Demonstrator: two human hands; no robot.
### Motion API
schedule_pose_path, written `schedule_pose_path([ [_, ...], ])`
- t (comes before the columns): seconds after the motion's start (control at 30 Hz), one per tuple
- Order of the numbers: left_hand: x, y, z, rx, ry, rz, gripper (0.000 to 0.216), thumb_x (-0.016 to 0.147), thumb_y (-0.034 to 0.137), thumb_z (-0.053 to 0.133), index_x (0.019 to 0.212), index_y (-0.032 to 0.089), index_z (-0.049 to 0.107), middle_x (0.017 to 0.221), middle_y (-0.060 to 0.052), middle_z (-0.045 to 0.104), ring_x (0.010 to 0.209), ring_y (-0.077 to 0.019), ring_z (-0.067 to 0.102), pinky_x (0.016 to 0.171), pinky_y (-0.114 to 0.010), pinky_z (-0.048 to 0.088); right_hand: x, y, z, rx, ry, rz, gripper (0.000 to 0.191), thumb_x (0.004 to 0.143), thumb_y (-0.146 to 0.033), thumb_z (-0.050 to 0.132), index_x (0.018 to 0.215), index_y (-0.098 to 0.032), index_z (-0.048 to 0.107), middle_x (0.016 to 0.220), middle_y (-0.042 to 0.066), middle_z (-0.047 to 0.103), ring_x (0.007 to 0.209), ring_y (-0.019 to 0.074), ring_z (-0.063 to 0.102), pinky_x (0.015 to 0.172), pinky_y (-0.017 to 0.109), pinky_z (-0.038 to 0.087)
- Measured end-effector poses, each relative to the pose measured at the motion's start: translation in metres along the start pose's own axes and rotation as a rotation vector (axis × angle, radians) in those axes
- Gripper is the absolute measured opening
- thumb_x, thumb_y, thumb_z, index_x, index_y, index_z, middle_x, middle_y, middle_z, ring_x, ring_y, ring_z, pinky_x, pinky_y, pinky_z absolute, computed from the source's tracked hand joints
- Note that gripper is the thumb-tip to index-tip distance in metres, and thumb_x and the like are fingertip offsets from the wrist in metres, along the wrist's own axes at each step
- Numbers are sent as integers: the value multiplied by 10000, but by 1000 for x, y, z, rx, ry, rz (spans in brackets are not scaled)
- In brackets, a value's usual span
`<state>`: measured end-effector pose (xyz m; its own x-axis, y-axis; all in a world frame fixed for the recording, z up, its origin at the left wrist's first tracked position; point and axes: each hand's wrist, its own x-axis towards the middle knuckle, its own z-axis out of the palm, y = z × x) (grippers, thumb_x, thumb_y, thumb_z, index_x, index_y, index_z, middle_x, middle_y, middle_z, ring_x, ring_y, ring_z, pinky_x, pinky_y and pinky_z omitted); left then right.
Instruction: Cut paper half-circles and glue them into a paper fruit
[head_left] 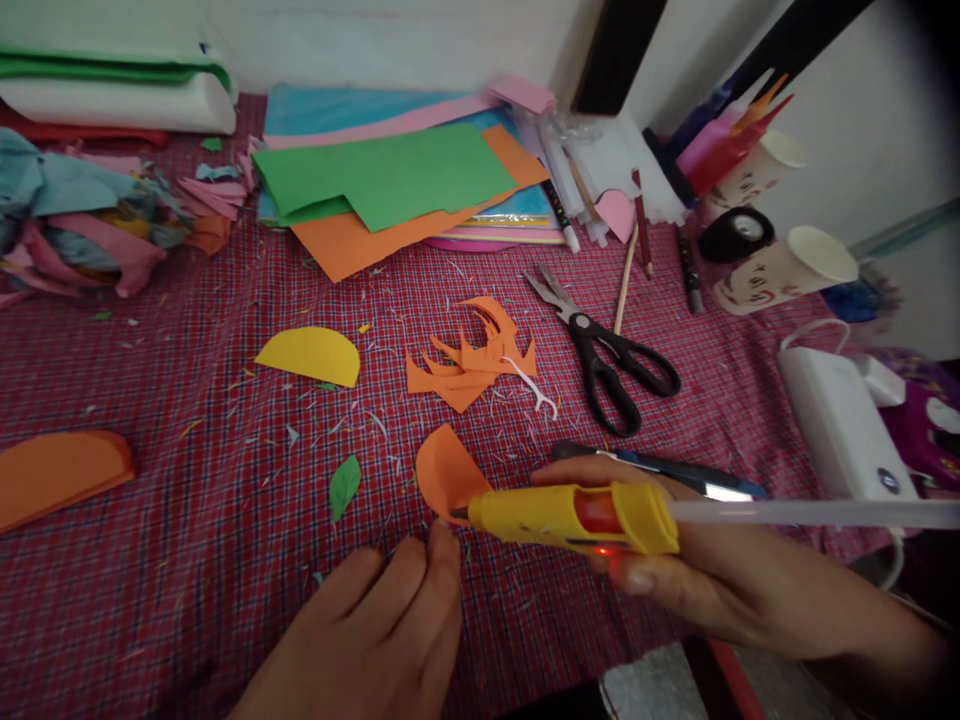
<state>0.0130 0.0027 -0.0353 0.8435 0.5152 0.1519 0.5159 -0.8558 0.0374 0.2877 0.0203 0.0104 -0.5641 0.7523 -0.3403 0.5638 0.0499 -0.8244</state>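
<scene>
My right hand [675, 570] is wrapped round a yellow hot glue gun [555, 515] with a lit red light and a long clear glue stick out of its back. Its dark nozzle touches the lower edge of a half-round orange paper piece [448, 465]. Close by, my left hand [382, 610] has its fingers bent and together, the foremost fingertip at that paper's lower edge; the thumb is hidden. A small green paper leaf [346, 487] lies left of the orange piece. Beyond it are orange paper scraps [472, 360] and a yellow half-round paper [311, 355].
Black-handled scissors [600, 350] and a utility knife [675, 470] lie near my right hand. More orange half-rounds [60, 475] are at left. Behind are green paper sheets [397, 175] and a scrap heap [82, 215]. Paper cups [787, 268] and a white power bank [847, 420] stand right.
</scene>
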Motion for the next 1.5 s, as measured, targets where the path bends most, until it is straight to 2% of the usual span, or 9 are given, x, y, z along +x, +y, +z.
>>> schedule_pose_path([
  [0.2,0,0,-3,-5,-34,3,320,928,192,411,993,213,723,1092,-20,722,916,-191,527,759,-333,333,-10,8,-4,-13,-66,72,510,921,-358,500,1397,-185,437,1428,130,449,1269,265,481,1041,368,420],
  [0.33,0,1,-3,3,-33,-4,286,914,200,447,995,216,721,1093,-25,718,935,-192,524,755,-324,345,-21,13,-7,15,-60,144,499,920,-404,479,1362,-173,494,1449,137,429,1320,303,420,1071,402,378],
  [0.57,-1,0,0,1,16,-2,329,914,155,403,957,216,724,1059,-19,722,935,-193,494,745,-325,353,-26,16,-8,51,26,131,506,931,-351,485,1412,-215,403,1415,119,481,1255,249,508,1029,320,433],
  [0.7,-1,-1,1,-18,39,9,355,915,122,381,958,217,721,1050,-16,724,939,-193,487,755,-326,344,-21,15,-6,11,49,50,472,916,-313,515,1372,-206,458,1381,122,511,1229,255,528,1003,321,458],
  [0.83,0,-1,-2,-2,-1,17,301,922,182,427,975,218,721,1077,-23,719,929,-187,508,758,-323,344,-8,8,-4,-4,41,-6,451,913,-302,527,1348,-192,478,1374,119,513,1237,254,517,1022,341,446],
  [0.97,3,-1,-6,10,-34,3,304,934,200,422,975,218,722,1072,-11,727,904,-175,532,754,-317,349,8,0,0,-7,54,-16,431,927,-314,509,1345,-209,489,1329,98,555,1195,257,551,1013,370,461],
  [1.27,4,0,-6,-1,-38,-9,422,964,155,299,971,209,717,1047,-4,736,878,-170,552,746,-322,344,19,-5,3,27,20,-20,416,959,-342,456,1350,-202,468,1393,86,487,1277,240,466,1077,374,387],
  [1.37,4,1,-6,-2,-31,-20,394,963,170,325,965,206,718,1045,-6,735,871,-174,552,737,-322,349,16,-3,3,24,27,3,428,957,-349,456,1351,-182,461,1323,106,543,1257,244,480,1077,368,375],
  [1.5,2,1,-3,1,6,-6,375,954,152,344,964,200,715,1049,-18,732,877,-181,543,743,-324,352,11,2,5,49,124,36,376,955,-351,459,1284,-177,511,1056,91,644,1091,232,575,1026,356,415],
])
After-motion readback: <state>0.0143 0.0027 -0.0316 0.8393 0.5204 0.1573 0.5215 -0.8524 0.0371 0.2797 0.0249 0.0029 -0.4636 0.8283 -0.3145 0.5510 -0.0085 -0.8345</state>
